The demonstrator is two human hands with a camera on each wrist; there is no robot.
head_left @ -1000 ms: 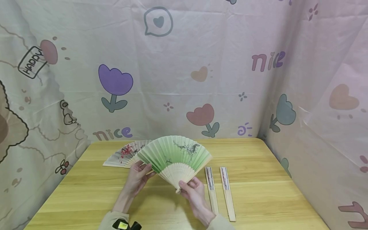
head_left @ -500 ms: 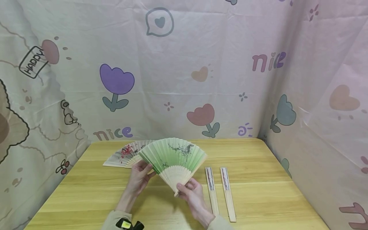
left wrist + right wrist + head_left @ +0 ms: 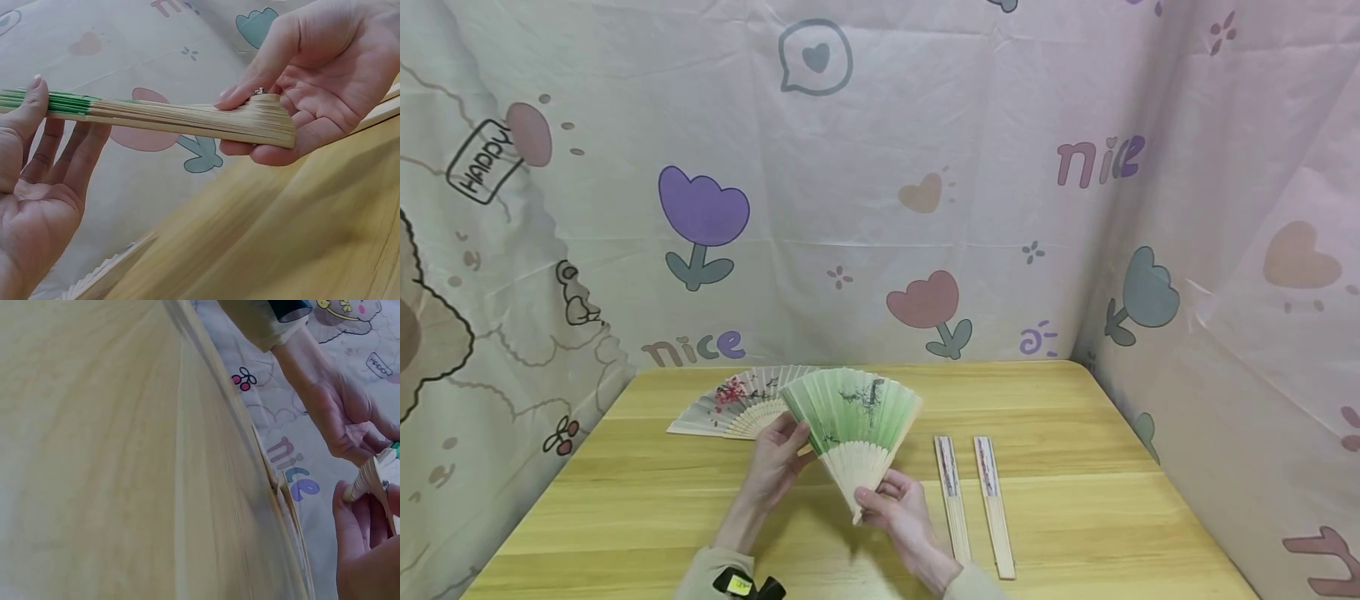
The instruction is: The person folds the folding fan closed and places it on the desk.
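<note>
A green folding fan [image 3: 854, 410] with a dark branch print and pale wooden ribs is held above the table, partly spread. My left hand [image 3: 777, 463] pinches its left outer edge between thumb and fingers. Lower down, my right hand [image 3: 901, 512] grips the pivot end, thumb on top. In the left wrist view the fan [image 3: 187, 119] appears edge-on, its ribs stacked, with a small metal pin at the pivot. The right wrist view catches only the pivot end of the fan [image 3: 369, 478] at its right border.
A spread grey-white fan [image 3: 737, 404] with red blossoms lies at the back left, partly behind the green one. Two folded fans [image 3: 952, 498] lie side by side on the right of the wooden table [image 3: 1075, 500]. Printed cloth [image 3: 850, 167] hangs around the table.
The green fan has narrowed from a wide spread to a smaller one. My left hand has moved right, toward the right hand, and the fan sits slightly lower.
</note>
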